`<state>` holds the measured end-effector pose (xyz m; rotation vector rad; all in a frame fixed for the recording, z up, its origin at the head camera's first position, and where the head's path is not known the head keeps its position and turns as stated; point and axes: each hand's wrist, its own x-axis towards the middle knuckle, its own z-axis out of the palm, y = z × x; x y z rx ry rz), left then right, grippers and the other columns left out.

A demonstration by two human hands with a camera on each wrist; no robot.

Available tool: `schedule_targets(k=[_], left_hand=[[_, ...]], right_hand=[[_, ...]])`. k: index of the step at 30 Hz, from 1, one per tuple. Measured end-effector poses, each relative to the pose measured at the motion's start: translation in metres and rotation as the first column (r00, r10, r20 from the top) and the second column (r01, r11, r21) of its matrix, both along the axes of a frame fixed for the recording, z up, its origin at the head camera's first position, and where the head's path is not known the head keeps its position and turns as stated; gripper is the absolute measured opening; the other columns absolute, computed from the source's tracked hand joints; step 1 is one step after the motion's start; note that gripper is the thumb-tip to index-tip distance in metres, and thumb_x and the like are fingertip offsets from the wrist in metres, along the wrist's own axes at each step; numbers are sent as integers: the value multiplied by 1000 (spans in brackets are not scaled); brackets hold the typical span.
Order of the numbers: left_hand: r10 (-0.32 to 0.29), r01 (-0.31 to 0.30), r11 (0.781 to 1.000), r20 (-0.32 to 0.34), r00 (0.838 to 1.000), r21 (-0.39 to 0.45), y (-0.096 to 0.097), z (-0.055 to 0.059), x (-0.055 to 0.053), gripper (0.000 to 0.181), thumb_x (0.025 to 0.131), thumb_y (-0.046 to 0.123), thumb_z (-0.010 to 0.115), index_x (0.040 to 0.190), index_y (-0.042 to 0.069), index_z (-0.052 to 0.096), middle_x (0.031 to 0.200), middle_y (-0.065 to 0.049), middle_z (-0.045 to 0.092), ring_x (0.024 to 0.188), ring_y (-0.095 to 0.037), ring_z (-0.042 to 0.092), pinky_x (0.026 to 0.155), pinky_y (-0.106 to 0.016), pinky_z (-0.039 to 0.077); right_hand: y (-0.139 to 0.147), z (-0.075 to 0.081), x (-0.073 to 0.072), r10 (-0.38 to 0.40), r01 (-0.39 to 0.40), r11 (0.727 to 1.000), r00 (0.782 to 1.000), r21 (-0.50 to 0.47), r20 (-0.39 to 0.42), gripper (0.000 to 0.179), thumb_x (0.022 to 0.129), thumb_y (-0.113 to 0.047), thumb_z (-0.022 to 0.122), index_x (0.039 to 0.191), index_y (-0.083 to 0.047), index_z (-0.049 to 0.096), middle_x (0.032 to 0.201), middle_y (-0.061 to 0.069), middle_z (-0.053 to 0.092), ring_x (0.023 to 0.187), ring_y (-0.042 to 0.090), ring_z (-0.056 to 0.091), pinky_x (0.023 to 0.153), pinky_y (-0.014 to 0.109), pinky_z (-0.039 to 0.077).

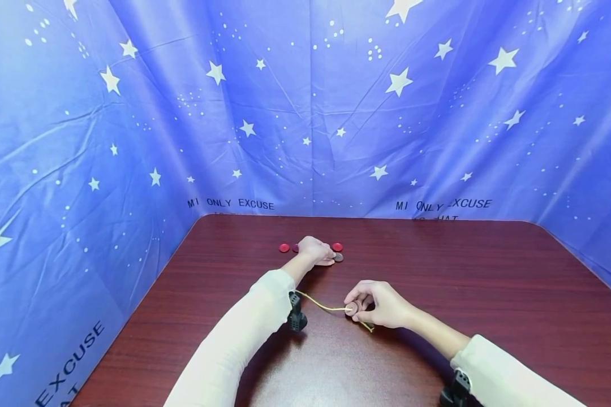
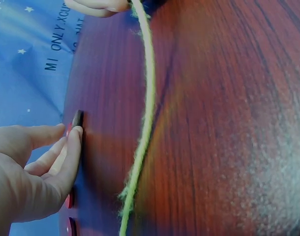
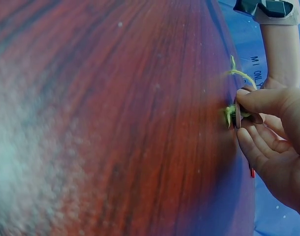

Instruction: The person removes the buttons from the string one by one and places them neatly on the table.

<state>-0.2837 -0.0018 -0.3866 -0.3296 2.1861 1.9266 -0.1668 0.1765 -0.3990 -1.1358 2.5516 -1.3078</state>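
Note:
My left hand (image 1: 315,251) is at the far side of the table, its thumb and fingertips at the edge of a round brown button (image 1: 338,257). In the left wrist view the same button (image 2: 78,118) shows nearly edge-on at the thumb tip. Closer in, my right hand (image 1: 384,305) pinches another brown button (image 1: 352,308) between thumb and fingers. A yellow yarn (image 1: 322,306) runs through this button, one end trailing below the hand and the other reaching toward the left wrist. In the right wrist view, green-yellow strands (image 3: 228,116) stick out beside the pinched disc (image 3: 238,114).
A red button (image 1: 284,248) and a dark purplish one (image 1: 296,248) lie left of the left hand. Another red button (image 1: 338,247) lies just behind the brown one. The dark red wooden table (image 1: 463,271) ends at a blue star-printed cloth (image 1: 305,113).

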Motion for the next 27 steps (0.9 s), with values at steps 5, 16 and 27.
schedule_targets(k=[5,16,27], left_hand=[[-23,22,1000,11,1000,16,-3,3,3,15,77,-12,65,91,-10,62,76,-12,68,54,-10,60,66,-28,61],[-230,228,969,-11,973,-90,-24,10,22,21,82,-4,67,101,-10,68,117,-18,69,61,-10,63,69,-30,61],[-391,389,919,-18,920,-69,-53,10,53,20,86,0,65,101,-12,67,79,-11,72,68,-11,68,77,-32,61]], right_hand=[[-1,2,2,-7,7,1000,1000,7,4,28,73,0,78,99,-1,68,82,10,71,69,2,62,65,24,57],[-2,2,3,-16,16,1000,1000,17,-7,28,73,0,79,99,-3,68,83,9,69,68,3,62,66,25,58],[-1,-3,1,-10,10,1000,999,4,-43,27,73,2,78,97,-4,68,82,8,68,68,1,61,65,24,58]])
